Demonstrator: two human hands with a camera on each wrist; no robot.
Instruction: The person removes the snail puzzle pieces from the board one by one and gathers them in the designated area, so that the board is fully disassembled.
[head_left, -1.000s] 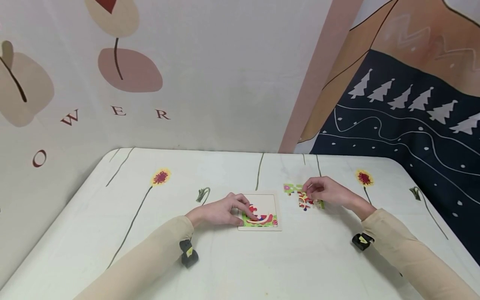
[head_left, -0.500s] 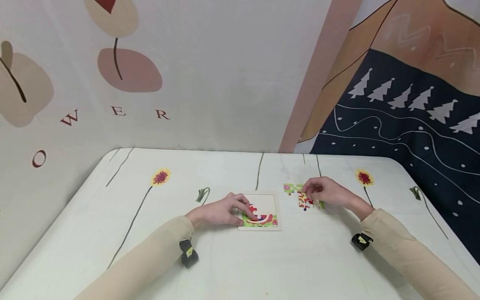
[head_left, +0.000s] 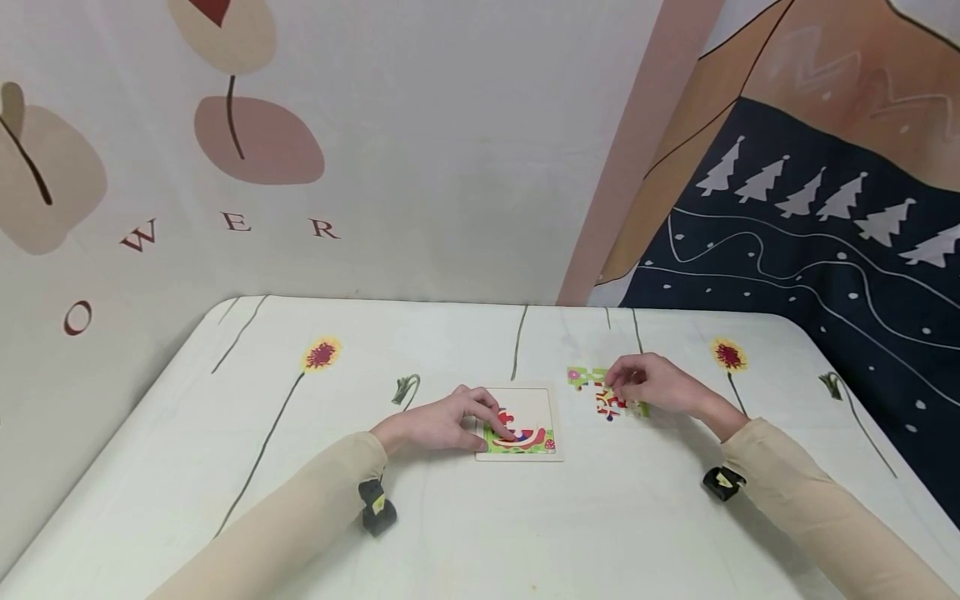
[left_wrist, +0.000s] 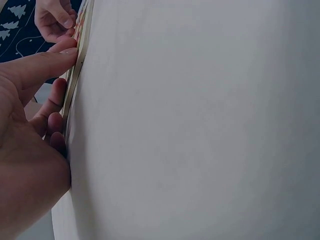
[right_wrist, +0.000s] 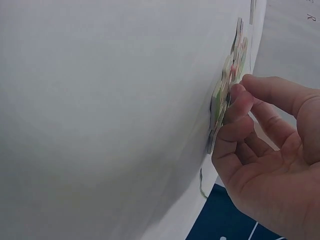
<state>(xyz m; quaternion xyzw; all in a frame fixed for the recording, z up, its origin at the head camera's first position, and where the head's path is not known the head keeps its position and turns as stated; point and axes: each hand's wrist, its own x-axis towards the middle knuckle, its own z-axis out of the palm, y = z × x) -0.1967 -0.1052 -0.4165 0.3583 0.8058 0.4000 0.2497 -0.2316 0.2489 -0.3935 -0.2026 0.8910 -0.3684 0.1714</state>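
A square puzzle tray [head_left: 557,417] lies on the table with puzzle pieces [head_left: 528,440] in its lower part and one red piece [head_left: 506,417] above them. My left hand [head_left: 442,425] rests at the tray's left side, extended fingers on the pieces. In the left wrist view its thumb and fingers lie along the thin tray edge [left_wrist: 75,82]. To the right of the tray, my right hand [head_left: 652,382] is over a cluster of loose pieces [head_left: 609,402], thumb and fingertips pinching at a piece partly hidden by them. A green piece [head_left: 577,377] with a pink flower lies beside it.
The table wears a white cloth [head_left: 540,525] printed with stems and flowers. Behind it hangs a pale wall cloth [head_left: 450,183] with letters and shapes. A dark cloth [head_left: 787,242] with white trees hangs at the right.
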